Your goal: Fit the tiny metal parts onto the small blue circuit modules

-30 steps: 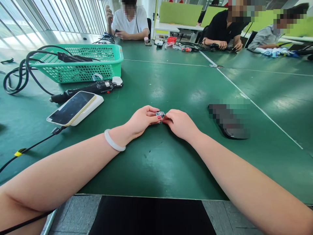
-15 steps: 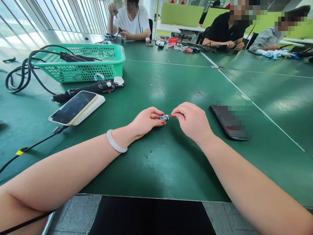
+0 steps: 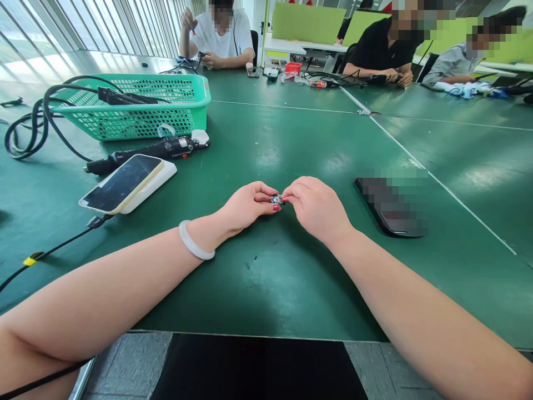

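In the head view, my left hand (image 3: 244, 206) pinches a small, flat, black-and-silver piece (image 3: 276, 199) over the smooth green tabletop (image 3: 325, 294). At its three o'clock, my right hand (image 3: 320, 206) closes its fingertips together; what they grip, I cannot tell. A perforated mint-green plastic basket (image 3: 145, 119) sits at ten o'clock.

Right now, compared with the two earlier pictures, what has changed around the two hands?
The right hand first drew away to the right, then came back left, so its fingers are again close to the right end of the small board. No release is visible. The left hand keeps hold of the board; the green basket, black tool and left-side phone stayed put.
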`<state>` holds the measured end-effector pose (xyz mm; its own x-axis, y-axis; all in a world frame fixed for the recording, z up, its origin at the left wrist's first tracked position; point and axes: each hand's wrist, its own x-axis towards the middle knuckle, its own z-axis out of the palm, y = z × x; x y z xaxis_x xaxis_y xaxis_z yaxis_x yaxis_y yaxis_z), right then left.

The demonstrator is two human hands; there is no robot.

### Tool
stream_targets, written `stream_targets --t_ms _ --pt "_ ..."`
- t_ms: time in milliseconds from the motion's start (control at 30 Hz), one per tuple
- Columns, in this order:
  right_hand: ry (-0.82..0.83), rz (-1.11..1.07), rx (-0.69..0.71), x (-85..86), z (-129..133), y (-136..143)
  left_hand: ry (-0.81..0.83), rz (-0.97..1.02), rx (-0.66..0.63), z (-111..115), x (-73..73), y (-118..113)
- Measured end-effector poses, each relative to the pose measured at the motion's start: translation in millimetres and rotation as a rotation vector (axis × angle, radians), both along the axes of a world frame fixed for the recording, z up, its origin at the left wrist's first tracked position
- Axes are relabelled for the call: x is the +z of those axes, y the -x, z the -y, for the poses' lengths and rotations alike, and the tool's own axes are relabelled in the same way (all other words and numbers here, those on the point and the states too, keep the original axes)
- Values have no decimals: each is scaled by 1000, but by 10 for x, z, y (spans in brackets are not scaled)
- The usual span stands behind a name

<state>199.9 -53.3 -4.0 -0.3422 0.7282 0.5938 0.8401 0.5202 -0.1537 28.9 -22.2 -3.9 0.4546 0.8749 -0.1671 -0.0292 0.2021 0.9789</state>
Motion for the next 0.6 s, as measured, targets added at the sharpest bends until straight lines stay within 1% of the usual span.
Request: stream_targets --t_ms 233,367,467,600 --pt "29 -6 -18 5 5 4 8 21 3 -4 -20 2" --pt "39 -46 -25 33 28 3 28 37 10 -9 -20 0" --pt "94 -89 -38 44 45 -3 40 63 22 -15 -27 2" --pt "168 -92 -46 18 41 -3 42 83 19 -21 -35 11"
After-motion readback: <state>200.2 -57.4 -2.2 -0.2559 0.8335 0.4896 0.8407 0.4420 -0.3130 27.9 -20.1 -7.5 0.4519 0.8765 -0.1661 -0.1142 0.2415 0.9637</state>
